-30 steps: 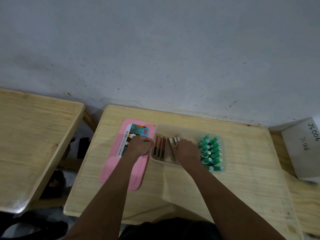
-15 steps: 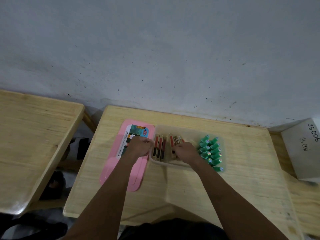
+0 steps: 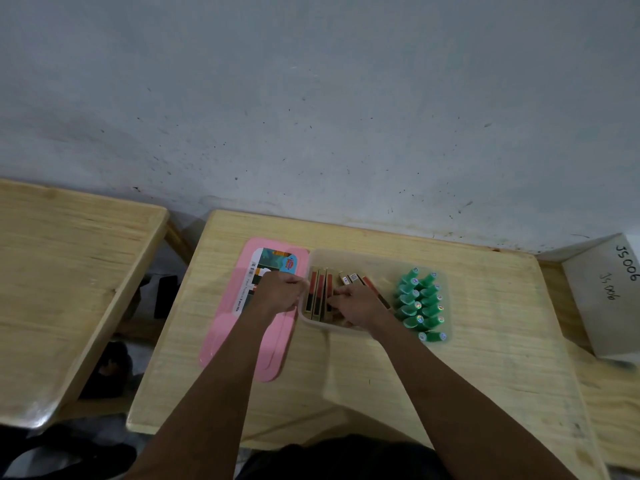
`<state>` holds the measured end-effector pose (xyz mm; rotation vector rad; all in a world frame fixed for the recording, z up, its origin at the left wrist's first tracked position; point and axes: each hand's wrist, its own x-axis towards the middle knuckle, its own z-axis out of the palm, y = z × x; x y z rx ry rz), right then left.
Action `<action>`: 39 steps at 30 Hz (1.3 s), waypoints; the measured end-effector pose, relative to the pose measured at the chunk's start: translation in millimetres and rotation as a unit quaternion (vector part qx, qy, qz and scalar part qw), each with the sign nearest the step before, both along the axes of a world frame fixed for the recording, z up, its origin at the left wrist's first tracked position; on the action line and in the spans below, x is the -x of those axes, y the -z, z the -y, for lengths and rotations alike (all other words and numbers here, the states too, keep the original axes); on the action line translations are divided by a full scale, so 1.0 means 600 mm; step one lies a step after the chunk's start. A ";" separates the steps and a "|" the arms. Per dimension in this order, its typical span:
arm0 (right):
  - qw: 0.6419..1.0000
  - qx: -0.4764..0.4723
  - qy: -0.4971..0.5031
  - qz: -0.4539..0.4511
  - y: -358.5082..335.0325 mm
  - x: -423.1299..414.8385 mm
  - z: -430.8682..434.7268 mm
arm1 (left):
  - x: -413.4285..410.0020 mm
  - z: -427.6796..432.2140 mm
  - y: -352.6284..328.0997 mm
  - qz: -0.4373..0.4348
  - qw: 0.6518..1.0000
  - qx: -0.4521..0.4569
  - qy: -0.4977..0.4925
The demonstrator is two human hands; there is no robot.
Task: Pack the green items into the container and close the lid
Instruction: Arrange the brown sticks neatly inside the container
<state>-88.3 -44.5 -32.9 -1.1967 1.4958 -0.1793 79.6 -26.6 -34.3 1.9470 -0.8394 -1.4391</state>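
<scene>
Inside the clear container (image 3: pixel 377 258), green items (image 3: pixel 420 304) fill the right end while the right hand (image 3: pixel 360 306) pinches brown-red sticks (image 3: pixel 317 294), the left hand (image 3: pixel 278 292) gripping its left rim beside the pink lid (image 3: pixel 239 327).

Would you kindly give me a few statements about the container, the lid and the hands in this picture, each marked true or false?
1. The pink lid lies flat on the table, left of the container. True.
2. The green items are stacked on the pink lid. False: they sit at the right end of the container.
3. The right hand is inside the container among the red and gold boxes. True.
4. The left hand is lifting the white box. False: it is at the container's left rim, over the lid.
5. The container is closed. False: it is open.
</scene>
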 end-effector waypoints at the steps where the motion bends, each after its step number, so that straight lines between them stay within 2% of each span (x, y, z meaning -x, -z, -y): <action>1: 1.000 0.012 -0.009 -0.020 0.006 -0.007 -0.002 | 0.000 0.000 0.000 0.001 1.000 0.000 0.001; 4: 0.994 0.056 -0.046 -0.083 0.025 -0.014 0.001 | 0.000 0.000 -0.001 0.000 1.000 0.000 -0.001; 8: 0.981 0.122 -0.085 -0.124 0.015 0.008 0.006 | 0.000 -0.001 -0.002 0.003 1.000 0.003 0.004; 11: 0.945 0.197 -0.074 -0.248 0.013 0.032 0.009 | -0.001 -0.001 -0.002 0.007 1.000 0.004 0.008; 13: 0.909 0.206 -0.123 -0.340 0.013 0.035 0.006 | 0.000 -0.001 -0.002 0.006 1.000 0.004 0.010; 16: 0.895 0.212 -0.140 -0.367 0.014 0.029 0.004 | 0.001 0.000 -0.002 0.006 1.000 0.005 0.006; 23: 0.884 0.235 -0.148 -0.377 0.018 0.025 0.001 | 0.005 -0.001 -0.003 0.021 1.000 0.009 0.007; 25: 0.895 0.222 -0.147 -0.358 0.018 0.026 0.003 | 0.004 -0.002 -0.004 0.021 1.000 0.010 0.010; 27: 0.932 0.180 -0.095 -0.299 0.022 0.027 0.006 | 0.004 -0.003 -0.004 0.026 1.000 0.010 0.012; 29: 0.975 0.135 -0.003 -0.175 0.027 0.026 0.009 | 0.004 -0.004 -0.002 0.031 0.999 0.011 0.011; 31: 0.989 0.090 0.084 -0.081 0.027 0.027 0.011 | 0.004 -0.004 -0.002 0.030 0.999 0.014 0.012; 32: 0.991 0.061 0.099 -0.065 0.025 0.029 0.011 | 0.003 -0.003 -0.002 0.027 0.999 0.014 0.011; 35: 0.996 0.032 0.058 -0.059 0.027 0.030 0.007 | 0.004 -0.002 -0.003 0.022 1.000 0.013 0.009; 39: 0.988 0.095 -0.033 -0.116 0.043 0.014 0.004 | 0.004 -0.002 -0.002 0.021 1.000 0.012 0.008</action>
